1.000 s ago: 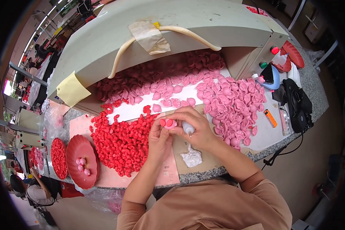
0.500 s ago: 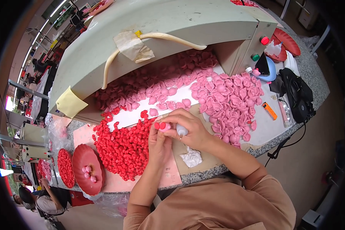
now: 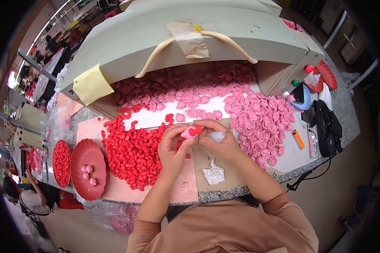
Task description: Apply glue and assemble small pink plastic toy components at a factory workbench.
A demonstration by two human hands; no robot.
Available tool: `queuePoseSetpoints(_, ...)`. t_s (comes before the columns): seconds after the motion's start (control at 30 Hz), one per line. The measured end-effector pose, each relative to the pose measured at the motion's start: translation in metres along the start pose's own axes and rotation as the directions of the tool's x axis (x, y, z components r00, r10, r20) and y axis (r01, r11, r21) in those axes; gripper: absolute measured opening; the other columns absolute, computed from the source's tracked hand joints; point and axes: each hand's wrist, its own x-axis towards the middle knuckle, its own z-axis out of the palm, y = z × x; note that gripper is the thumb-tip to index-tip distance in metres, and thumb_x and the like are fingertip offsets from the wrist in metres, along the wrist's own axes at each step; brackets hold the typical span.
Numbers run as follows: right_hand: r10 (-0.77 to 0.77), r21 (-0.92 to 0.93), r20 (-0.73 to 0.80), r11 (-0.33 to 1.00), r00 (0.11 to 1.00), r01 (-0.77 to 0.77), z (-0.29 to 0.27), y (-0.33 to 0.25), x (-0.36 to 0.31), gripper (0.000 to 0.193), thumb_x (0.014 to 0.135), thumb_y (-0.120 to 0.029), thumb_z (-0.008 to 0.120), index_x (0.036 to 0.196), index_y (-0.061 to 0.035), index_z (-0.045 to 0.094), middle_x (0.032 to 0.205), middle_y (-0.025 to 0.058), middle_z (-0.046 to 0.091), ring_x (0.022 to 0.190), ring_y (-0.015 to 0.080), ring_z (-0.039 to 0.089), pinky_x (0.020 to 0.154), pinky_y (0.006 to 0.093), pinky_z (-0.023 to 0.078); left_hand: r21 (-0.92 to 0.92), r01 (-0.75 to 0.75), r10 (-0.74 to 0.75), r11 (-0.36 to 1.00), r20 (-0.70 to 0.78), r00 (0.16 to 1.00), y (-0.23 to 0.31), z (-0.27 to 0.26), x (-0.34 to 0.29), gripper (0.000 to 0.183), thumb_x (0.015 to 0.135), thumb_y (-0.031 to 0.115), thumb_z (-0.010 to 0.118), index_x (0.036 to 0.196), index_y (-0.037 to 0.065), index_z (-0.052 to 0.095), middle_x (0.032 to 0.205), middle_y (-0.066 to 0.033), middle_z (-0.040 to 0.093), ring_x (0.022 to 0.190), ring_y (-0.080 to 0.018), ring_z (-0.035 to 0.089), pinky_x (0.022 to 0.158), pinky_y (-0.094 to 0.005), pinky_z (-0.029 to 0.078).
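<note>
My left hand [image 3: 171, 148] pinches a small round pink piece [image 3: 186, 133] between thumb and fingers. Red bits [image 3: 192, 132] show on its right side, at the fingertips of my right hand [image 3: 226, 146]. That hand is closed round a small translucent squeeze bottle [image 3: 217, 136], and its forefinger reaches over to the red bits. Whether the red bits are joined to the pink piece I cannot tell. Left of my hands spreads a heap of small red curved pieces [image 3: 133, 147]; to the right lies a pile of pink shell-like pieces [image 3: 259, 120]. Below my hands rests a crumpled white tissue [image 3: 214, 172].
A pale green box-shaped machine [image 3: 126, 36] arches over more pink pieces. At left stand a red scalloped dish [image 3: 84, 158] with several pink balls and a dish of red pieces [image 3: 62, 164]. An orange cutter [image 3: 298, 139] and a black bag [image 3: 327, 126] lie at right.
My view has shifted, so the machine and bench sit differently in the picture. Both hands have turned the pink piece, and the right forefinger now reaches the red bits.
</note>
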Motion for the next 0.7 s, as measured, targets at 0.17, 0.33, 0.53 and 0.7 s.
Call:
queuePoseSetpoints(0.17, 0.002, 0.013, -0.072, 1.0, 0.997, -0.001, -0.001, 0.009, -0.002, 0.039, 0.077, -0.006, 0.069, 0.113, 0.0, 0.054, 0.106, 0.0029, 0.056, 0.09, 0.0095, 0.054, 0.08, 0.0234, 0.045, 0.212, 0.013, -0.021, 0.977, 0.036, 0.999, 0.007, 0.0, -0.002, 0.034, 0.075, 0.0, 0.069, 0.108, 0.003, 0.062, 0.108, -0.0079, 0.056, 0.097, -0.016, 0.055, 0.079, -0.0255, 0.045)
queuePoseSetpoints(0.33, 0.004, 0.043, -0.07, 0.999, 0.998, -0.001, 0.003, 0.007, -0.003, 0.038, 0.077, -0.007, 0.069, 0.111, -0.0007, 0.055, 0.107, 0.0031, 0.056, 0.098, 0.0114, 0.053, 0.085, 0.0256, 0.044, 0.238, 0.042, -0.061, 0.97, 0.075, 0.995, 0.01, -0.001, -0.002, 0.035, 0.077, 0.004, 0.068, 0.111, 0.005, 0.063, 0.108, -0.0064, 0.055, 0.094, -0.0131, 0.054, 0.078, -0.0228, 0.044)
queuePoseSetpoints(0.53, -0.079, -0.143, -0.076, 0.987, 0.994, 0.068, 0.0, 0.005, 0.001, 0.034, 0.081, -0.007, 0.065, 0.113, -0.0009, 0.055, 0.109, 0.006, 0.054, 0.095, 0.0121, 0.052, 0.082, 0.0259, 0.043, -0.017, 0.176, -0.175, 0.984, 0.047, 0.983, 0.001, 0.003, 0.0, 0.03, 0.083, 0.001, 0.061, 0.113, 0.005, 0.062, 0.114, -0.0057, 0.051, 0.097, -0.0118, 0.051, 0.081, -0.0214, 0.043)
queuePoseSetpoints(0.7, -0.207, -0.39, 0.01, 0.9, 0.978, 0.194, -0.003, 0.002, 0.002, 0.038, 0.077, -0.012, 0.069, 0.111, -0.0007, 0.056, 0.104, 0.0068, 0.056, 0.093, 0.0156, 0.053, 0.082, 0.0279, 0.042, -0.081, 0.204, -0.197, 0.976, 0.081, 0.977, -0.012, 0.002, -0.004, 0.027, 0.084, 0.001, 0.06, 0.111, 0.004, 0.062, 0.114, -0.0052, 0.049, 0.1, -0.0122, 0.05, 0.084, -0.0223, 0.041)
